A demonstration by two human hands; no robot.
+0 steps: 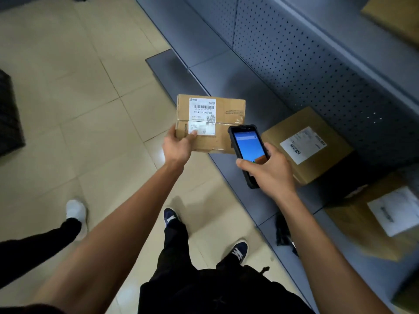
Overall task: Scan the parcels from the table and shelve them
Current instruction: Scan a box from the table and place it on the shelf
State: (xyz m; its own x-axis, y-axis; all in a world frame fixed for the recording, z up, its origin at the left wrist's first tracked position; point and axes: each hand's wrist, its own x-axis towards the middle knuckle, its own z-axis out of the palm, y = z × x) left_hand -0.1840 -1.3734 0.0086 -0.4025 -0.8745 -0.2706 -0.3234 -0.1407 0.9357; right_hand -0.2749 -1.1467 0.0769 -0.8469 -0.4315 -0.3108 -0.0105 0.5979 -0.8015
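Left hand point(179, 147) grips the parcel point(210, 123) at its near left corner, thumb on top over the label point(202, 116), fingers curled underneath; it's held out above the floor point(68, 87), just off the edge of the low shelf point(226, 75). Right hand point(271, 171) is wrapped round the scanner point(248, 152), thumb on the lower left edge, screen lit blue and facing up, the scanner's top end near the parcel's right edge and overlapping it in view. Looks like the scan step, parcel not yet shelved. Risks: the one-corner grip leaves most of the box cantilevered, so it could tip or slip if the hand relaxes. The thumb covers the bottom of the label, which could block a code there, though the top barcode and QR are clear. The tape across the label may glare and spoil a read. The scanner seems angled at the side, not at the barcode, so a misread is likely unless it's re-aimed. Materials: the parcel is a flat rectangular corrugated brown carton, matte, with a taped centre seam and a white paper label. The scanner is a slab in a black ruggedised case with a glossy screen. The shelf is grey sheet metal with a perforated back panel. Two more boxes point(308, 145) sit on the shelf to the right. The floor is glossy beige tile.
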